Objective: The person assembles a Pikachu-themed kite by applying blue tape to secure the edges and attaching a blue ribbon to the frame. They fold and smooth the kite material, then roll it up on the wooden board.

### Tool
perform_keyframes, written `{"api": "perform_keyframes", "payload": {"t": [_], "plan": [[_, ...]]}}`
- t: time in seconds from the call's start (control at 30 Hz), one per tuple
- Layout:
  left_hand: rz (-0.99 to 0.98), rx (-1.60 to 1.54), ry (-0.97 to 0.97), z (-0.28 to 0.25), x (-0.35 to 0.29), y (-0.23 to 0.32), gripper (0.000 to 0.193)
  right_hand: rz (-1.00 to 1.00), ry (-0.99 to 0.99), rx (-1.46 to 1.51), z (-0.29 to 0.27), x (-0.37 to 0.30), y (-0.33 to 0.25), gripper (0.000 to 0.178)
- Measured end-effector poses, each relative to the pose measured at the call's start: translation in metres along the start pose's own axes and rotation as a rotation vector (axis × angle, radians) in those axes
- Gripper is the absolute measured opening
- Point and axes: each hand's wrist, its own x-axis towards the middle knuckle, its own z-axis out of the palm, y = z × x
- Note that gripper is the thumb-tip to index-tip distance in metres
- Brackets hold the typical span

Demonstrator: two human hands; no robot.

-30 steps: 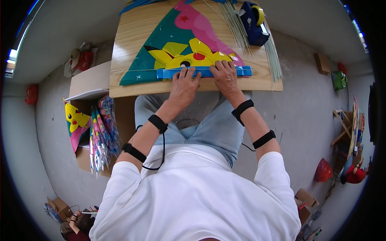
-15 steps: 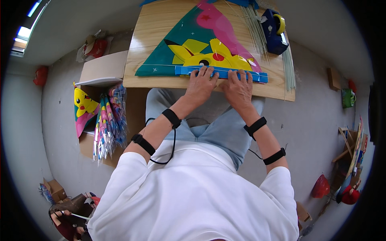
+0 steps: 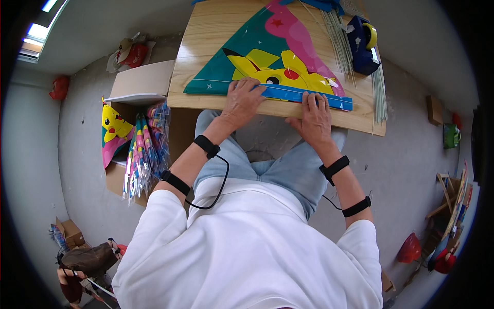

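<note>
A triangular kite sheet (image 3: 247, 56) in glossy green and pink, with a yellow cartoon animal on it, lies on the wooden table. Along its near edge runs a folded blue strip (image 3: 288, 93), with a thin pale line across it. My left hand (image 3: 242, 103) rests its outstretched fingers on the left part of this strip. Farther right, the fingers of my right hand (image 3: 316, 119) press flat on the strip, and its thumb sticks out to the left past the table edge. Neither hand grips anything.
Thin pale rods (image 3: 337, 44) lie right of the sheet, beside a blue tape dispenser (image 3: 363, 46) with yellow tape. More rods (image 3: 379, 98) lie along the table's right edge. At left, an open cardboard box (image 3: 141, 82) holds bundled kites (image 3: 146, 149). Another person (image 3: 77, 280) sits at lower left.
My left hand has slid left along the blue strip, so my hands are farther apart. My right thumb has spread away from the strip. The whole view has shifted slightly.
</note>
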Motion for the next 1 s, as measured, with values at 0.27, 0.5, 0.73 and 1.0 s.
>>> {"api": "perform_keyframes", "payload": {"t": [0.27,0.5,0.73,1.0], "plan": [[-0.229,0.149,-0.017,-0.02,0.002,-0.078,0.015,0.013,-0.02,0.001,-0.002,0.001,-0.001,0.099],[-0.219,0.083,-0.058,-0.032,0.008,-0.092,0.005,-0.002,0.019,-0.027,0.003,0.0,0.0,0.1],[-0.235,0.062,-0.072,-0.04,-0.019,-0.082,0.006,0.0,0.016,-0.019,0.002,0.001,0.0,0.1],[-0.265,-0.117,0.046,-0.026,-0.018,-0.078,0.007,0.011,-0.008,-0.026,0.0,0.002,-0.002,0.098]]}}
